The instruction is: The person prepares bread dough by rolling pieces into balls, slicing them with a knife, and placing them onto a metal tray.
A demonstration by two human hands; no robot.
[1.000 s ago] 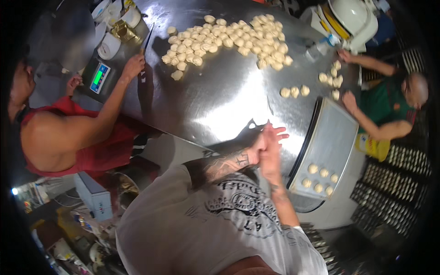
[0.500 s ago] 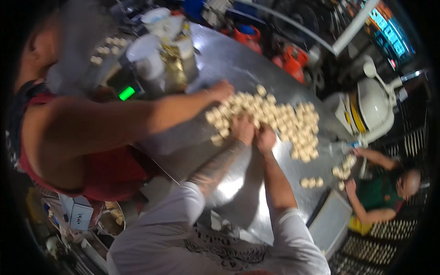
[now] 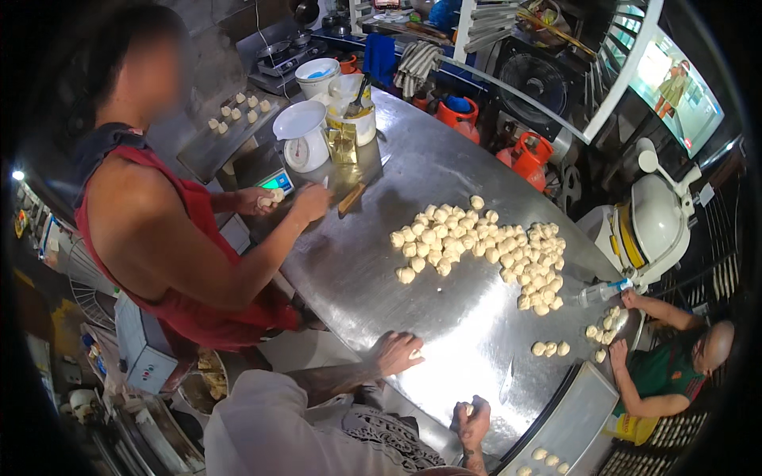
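My left hand (image 3: 397,354) is curled low over the near edge of the steel table (image 3: 349,262), a bit of pale dough showing at its fingertips. To its right, my right hand (image 3: 474,422) closes round a dough ball (image 3: 468,409), partly hidden by the fingers. Beyond both hands lies a large cluster of round, pale dough balls (image 3: 460,234). Three more dough balls (image 3: 551,349) sit in a short row at the right. A thin knife (image 3: 506,381) rests on the metal near my right hand.
At left, a person in red (image 3: 175,230) holds dough beside a lit digital scale (image 3: 278,182). Tubs and a dial scale (image 3: 300,147) stand behind. Another person (image 3: 663,357) handles dough at right. A tray (image 3: 563,420) with several dough balls borders the table; a mixer (image 3: 651,218) stands beyond.
My hands have drawn back from the cluster to the near edge, spread apart, each with dough. The person at left has pulled an arm back from the cluster to the scale.
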